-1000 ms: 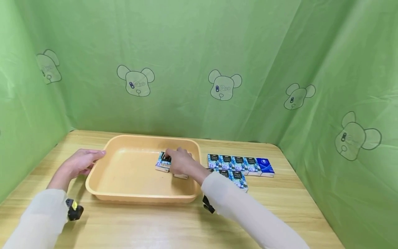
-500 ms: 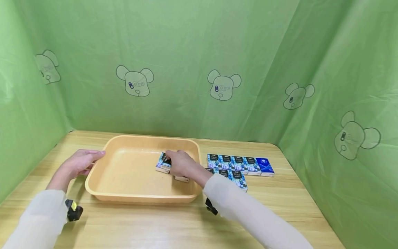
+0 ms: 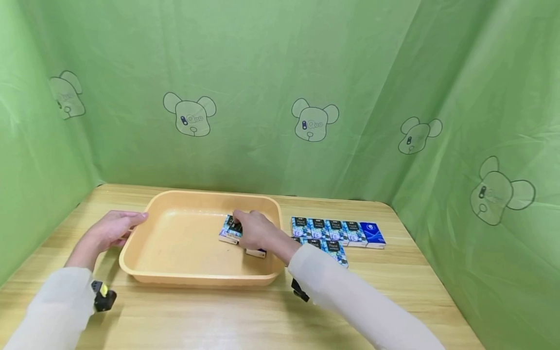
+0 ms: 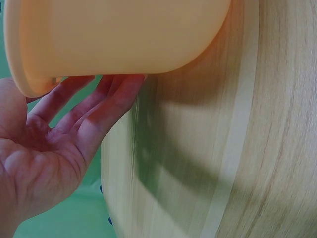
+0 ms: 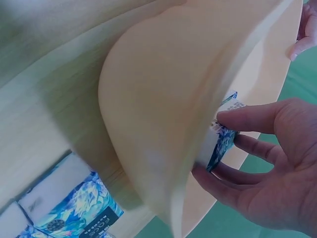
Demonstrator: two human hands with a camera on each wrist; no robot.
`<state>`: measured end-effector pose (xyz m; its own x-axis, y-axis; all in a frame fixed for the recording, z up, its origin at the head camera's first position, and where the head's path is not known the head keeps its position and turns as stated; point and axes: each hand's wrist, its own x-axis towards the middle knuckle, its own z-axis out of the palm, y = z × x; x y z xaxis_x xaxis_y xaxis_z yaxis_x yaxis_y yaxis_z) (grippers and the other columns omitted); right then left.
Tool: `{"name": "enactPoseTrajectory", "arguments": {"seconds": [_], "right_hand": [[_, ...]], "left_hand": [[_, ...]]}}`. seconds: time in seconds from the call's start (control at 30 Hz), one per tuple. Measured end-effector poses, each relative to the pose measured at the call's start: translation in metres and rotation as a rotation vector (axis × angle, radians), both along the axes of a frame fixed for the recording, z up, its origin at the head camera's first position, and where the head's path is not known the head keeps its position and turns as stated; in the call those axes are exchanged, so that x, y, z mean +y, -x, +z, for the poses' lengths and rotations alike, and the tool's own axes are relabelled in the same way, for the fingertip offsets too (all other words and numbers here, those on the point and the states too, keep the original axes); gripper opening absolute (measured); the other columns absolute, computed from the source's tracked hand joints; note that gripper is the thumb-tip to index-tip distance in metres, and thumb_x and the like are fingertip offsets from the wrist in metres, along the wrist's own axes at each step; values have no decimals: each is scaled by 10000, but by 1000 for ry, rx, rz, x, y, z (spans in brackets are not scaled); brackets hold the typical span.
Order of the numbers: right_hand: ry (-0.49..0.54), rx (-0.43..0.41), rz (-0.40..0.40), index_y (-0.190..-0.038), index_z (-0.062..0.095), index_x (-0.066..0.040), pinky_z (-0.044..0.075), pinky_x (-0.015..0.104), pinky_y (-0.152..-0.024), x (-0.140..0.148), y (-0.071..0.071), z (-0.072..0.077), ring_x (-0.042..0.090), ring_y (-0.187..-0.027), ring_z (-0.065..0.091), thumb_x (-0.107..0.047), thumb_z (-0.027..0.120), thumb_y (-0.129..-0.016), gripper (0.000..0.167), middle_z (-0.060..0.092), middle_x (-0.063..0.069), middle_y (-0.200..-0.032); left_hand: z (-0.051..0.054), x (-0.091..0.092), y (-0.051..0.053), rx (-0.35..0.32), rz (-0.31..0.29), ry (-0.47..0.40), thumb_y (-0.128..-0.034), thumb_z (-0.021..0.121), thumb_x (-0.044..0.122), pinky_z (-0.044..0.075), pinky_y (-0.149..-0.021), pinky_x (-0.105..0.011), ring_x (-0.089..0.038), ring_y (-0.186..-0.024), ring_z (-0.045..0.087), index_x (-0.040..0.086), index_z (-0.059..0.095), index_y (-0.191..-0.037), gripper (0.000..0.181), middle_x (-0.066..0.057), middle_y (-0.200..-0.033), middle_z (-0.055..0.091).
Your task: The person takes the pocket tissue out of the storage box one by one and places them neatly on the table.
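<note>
In the head view my left hand (image 3: 114,227) holds the left rim of an orange-yellow plastic tray (image 3: 188,277), thumb at the rim. The left wrist view shows its fingers against the outside of the tray wall. My right hand (image 3: 259,232) reaches inside the tray's right part. Its thumb and fingers pinch a blue floral tissue packet (image 5: 225,144), seen partly behind the tray wall in the right wrist view. To the left of that hand lies a floral tissue packet (image 3: 229,230). Another packet (image 3: 255,253) shows below the hand, mostly covered by it.
Right of the tray, floral tissue packets (image 3: 319,228) lie in a row ending in a plain blue packet (image 3: 373,234). A second, shorter row (image 3: 334,252) lies in front, partly behind my right forearm. Green curtain (image 3: 249,160) surrounds the wooden table (image 3: 210,316).
My right hand stays at nearly the same spot in the tray, its forearm shifting slightly right. A dark blue edge now shows on the packet below it. My left hand keeps its hold.
</note>
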<state>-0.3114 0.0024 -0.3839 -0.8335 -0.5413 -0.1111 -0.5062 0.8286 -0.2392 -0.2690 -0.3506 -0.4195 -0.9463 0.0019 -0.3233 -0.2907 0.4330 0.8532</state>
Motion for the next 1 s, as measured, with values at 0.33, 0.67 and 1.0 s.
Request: {"name": "enactPoseTrajectory", "arguments": {"seconds": [0.33,0.67,1.0], "right_hand": [[-82,-32,-4,-1484,502,-256,552,352,-924,-2,0,2,264,-1209,549,-52,719,-844,707,577,149,-1407],[-114,-41,7,-1493,495,-257,544,362,-952,-3,1,3,290,-1300,524,-62,699,-856,696,552,145,-1452],[-109,-41,-4,-1473,513,-242,548,353,-928,1,1,8,231,-1148,564,-95,720,-846,676,605,102,-1377]], "left_hand": [[0,0,0,-1,4,-1,-1074,458,404,638,-754,-340,-110,-843,710,-127,270,-1528,724,-112,-1125,723],[0,-1,0,-5,0,2,-1074,456,412,636,-744,-334,-103,-835,705,-127,266,-1529,731,-76,-1086,727],[0,-2,1,-16,-4,7,-1074,451,421,638,-774,-355,-115,-858,706,-129,258,-1531,741,-111,-1118,728]]}}
